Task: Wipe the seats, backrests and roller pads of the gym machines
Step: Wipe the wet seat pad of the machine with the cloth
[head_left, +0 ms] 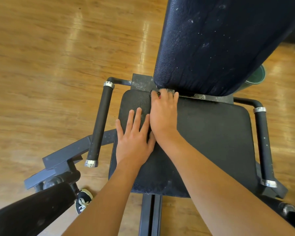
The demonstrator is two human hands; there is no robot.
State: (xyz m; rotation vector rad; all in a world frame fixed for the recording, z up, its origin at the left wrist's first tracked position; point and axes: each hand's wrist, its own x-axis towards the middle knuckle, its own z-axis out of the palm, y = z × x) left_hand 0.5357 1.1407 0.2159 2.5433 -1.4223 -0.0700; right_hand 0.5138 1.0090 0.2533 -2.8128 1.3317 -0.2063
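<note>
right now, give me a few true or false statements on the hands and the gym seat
1. Both hands rest on the seat. True.
2. The left hand lies flat with fingers spread. True.
3. The right hand grips the side handle. False: it is at the seat's back edge, on something dark.
4. The backrest is spotless. False: pale specks dot it.
5. The floor is carpet. False: wood planks.

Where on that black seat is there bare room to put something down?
The seat's right half is bare, from the right hand across to the right handle. The front strip nearest the person is bare too. The left rear is crowded: the left hand lies flat there, and the right hand presses something dark beneath the backrest.
</note>
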